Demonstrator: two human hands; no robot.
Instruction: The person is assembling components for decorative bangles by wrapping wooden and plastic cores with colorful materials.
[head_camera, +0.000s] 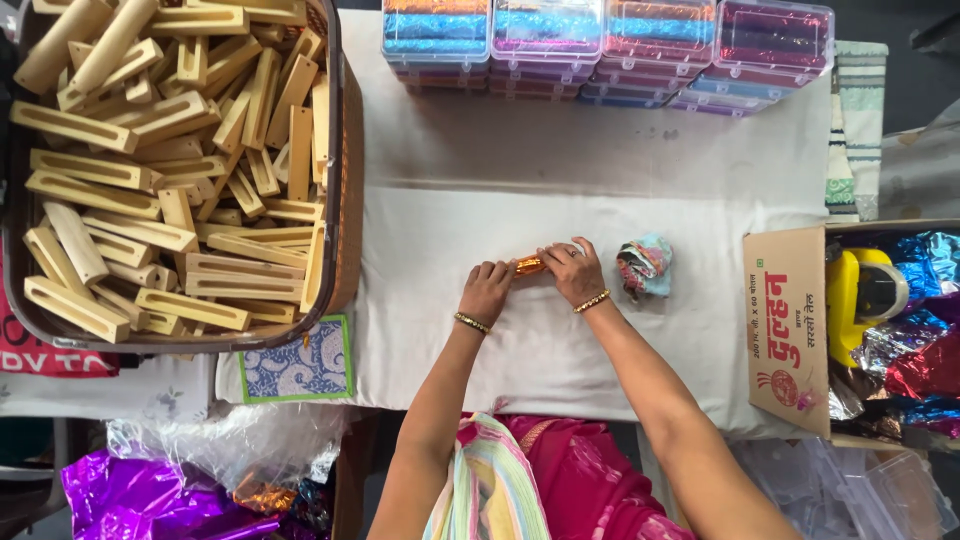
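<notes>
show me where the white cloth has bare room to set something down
Bare cloth between the stacked boxes and the hands, and near the front edge. Crowded: the tray of wooden pieces and the carton.

A small packing workshop, likely home-run. A desk (560, 150) under white cloth carries the work. At its far edge stand stacks of clear boxes (600, 45) filled with coloured foil. Off its left edge a tub (340, 200) is heaped with wooden blocks (150, 170). Off the right edge a carton (790, 330) holds foil sheets (920, 350) and a yellow tape dispenser (860, 290). Purple foil (140, 500) lies below the near-left corner.
</notes>
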